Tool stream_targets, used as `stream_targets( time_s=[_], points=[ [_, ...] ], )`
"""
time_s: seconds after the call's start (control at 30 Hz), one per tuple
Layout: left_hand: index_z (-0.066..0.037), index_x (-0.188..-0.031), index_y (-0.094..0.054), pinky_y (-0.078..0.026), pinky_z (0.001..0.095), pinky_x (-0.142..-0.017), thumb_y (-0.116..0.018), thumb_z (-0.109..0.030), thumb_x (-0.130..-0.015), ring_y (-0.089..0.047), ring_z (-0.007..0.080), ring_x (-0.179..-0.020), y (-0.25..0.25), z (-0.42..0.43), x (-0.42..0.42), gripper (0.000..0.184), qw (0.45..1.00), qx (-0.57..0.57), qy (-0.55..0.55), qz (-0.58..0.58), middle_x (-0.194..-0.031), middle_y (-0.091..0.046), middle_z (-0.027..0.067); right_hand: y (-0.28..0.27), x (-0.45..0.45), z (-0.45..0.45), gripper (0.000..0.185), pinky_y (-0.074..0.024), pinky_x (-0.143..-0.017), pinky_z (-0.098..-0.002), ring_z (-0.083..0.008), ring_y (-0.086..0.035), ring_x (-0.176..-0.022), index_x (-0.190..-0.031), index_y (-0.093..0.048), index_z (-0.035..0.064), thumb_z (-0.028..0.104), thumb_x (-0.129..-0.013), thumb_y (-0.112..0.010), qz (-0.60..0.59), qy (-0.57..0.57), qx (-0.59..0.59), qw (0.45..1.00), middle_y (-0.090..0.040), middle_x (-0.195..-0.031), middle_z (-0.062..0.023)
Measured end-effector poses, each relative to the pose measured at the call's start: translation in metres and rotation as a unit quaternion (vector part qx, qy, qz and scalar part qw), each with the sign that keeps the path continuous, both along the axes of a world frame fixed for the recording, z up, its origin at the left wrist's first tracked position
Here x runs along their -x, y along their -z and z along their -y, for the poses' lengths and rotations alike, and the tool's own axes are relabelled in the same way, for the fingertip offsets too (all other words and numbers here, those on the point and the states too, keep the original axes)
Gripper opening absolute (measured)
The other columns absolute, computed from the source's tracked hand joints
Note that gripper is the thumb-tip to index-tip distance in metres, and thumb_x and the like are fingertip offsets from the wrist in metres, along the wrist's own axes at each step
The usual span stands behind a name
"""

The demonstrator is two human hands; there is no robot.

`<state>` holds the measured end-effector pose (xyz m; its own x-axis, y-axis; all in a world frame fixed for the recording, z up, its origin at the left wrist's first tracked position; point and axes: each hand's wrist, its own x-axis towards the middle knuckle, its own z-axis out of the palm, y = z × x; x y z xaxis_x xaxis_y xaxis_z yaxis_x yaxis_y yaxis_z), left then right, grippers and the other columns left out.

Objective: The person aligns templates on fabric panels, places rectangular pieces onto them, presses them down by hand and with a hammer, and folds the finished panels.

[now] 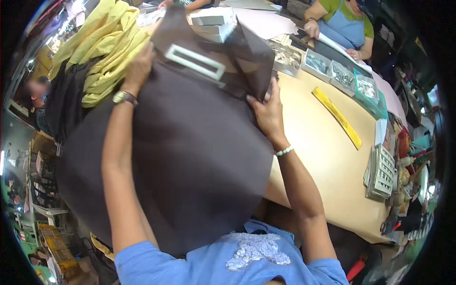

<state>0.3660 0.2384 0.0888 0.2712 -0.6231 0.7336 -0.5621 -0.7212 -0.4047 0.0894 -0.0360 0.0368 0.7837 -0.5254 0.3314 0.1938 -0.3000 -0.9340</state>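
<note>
A large dark brown sheet (190,147) of pliable material, leather or cloth I cannot tell, spreads from the table down over my lap. My left hand (138,69) grips its upper left side, next to a heap of yellow cloth (111,45). At the sheet's right edge, my right hand (269,111) is closed on it with thumb and fingers. Between and beyond my hands, a pale rectangular frame (195,62) with a long slot shows against a dark, folded-up part of the material. Some fingertips are hidden by the sheet.
On the tan tabletop (318,156) lie a yellow curved strip (337,118) and a stack of pale slotted plates (381,172). Boxes of small metal parts (341,74) and white boxes (211,21) stand farther back. A co-worker in a blue apron (339,26) works across the table.
</note>
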Motion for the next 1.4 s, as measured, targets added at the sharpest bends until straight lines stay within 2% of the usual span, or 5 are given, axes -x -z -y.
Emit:
stream_targets(
  time_s=[0.43, 0.63, 0.8, 1.2, 1.4],
  points=[
    [0.0, -0.128, -0.044, -0.038, 0.0393, -0.097, -0.062, -0.014, -0.08, -0.047, 0.0293, -0.116, 0.078, 0.036, -0.031, 0.053, 0.964, -0.075, -0.032, -0.253, -0.135, -0.044, 0.0143, 0.026, 0.003, 0.004, 0.078, -0.0439, -0.059, -0.0271, -0.0162, -0.052, -0.059, -0.14, -0.017, -0.0053, 0.01, -0.08, -0.066, -0.054, 0.125, -0.01, 0.991, -0.058, -0.068, -0.011],
    [-0.008, -0.126, -0.049, -0.034, 0.0539, -0.096, -0.054, -0.026, -0.087, -0.038, 0.0286, -0.126, 0.074, 0.053, -0.027, 0.044, 0.973, -0.061, -0.145, -0.171, -0.139, -0.039, 0.0143, 0.037, 0.002, 0.015, 0.073, -0.0368, -0.05, -0.0228, -0.0075, -0.04, -0.052, -0.138, -0.021, -0.0063, 0.01, -0.081, -0.064, -0.089, 0.126, -0.104, 0.982, -0.046, -0.057, -0.0005],
    [-0.009, -0.138, -0.037, -0.015, 0.0608, -0.106, -0.036, -0.056, -0.09, -0.024, 0.0371, -0.135, 0.064, 0.066, 0.023, 0.067, 0.892, 0.033, -0.11, -0.438, -0.145, -0.03, 0.0177, 0.042, 0.001, 0.015, 0.072, -0.0362, -0.049, -0.0226, -0.0066, -0.039, -0.051, -0.138, -0.024, -0.0059, 0.009, -0.081, -0.065, -0.056, 0.113, -0.135, 0.983, -0.043, -0.056, 0.0014],
    [-0.018, -0.144, -0.027, -0.013, 0.0599, -0.107, -0.037, -0.057, -0.089, -0.019, 0.0328, -0.138, 0.089, 0.045, 0.03, 0.068, 0.859, 0.039, -0.089, -0.503, -0.149, -0.024, 0.0116, 0.044, 0.008, 0.015, 0.072, -0.0414, -0.05, -0.0248, -0.0083, -0.046, -0.051, -0.137, -0.027, -0.0043, 0.004, -0.075, -0.063, -0.075, 0.047, -0.126, 0.988, -0.05, -0.058, -0.0016],
    [-0.019, -0.144, -0.025, -0.013, 0.0636, -0.105, -0.038, -0.059, -0.088, -0.019, 0.0375, -0.137, 0.079, 0.072, 0.021, 0.07, 0.875, -0.019, -0.131, -0.465, -0.149, -0.024, 0.0134, 0.04, 0.008, 0.017, 0.074, -0.0486, -0.059, -0.026, -0.0145, -0.058, -0.062, -0.139, -0.024, -0.0032, 0.004, -0.075, -0.06, -0.065, 0.032, -0.168, 0.983, -0.063, -0.092, -0.0225]
  ],
)
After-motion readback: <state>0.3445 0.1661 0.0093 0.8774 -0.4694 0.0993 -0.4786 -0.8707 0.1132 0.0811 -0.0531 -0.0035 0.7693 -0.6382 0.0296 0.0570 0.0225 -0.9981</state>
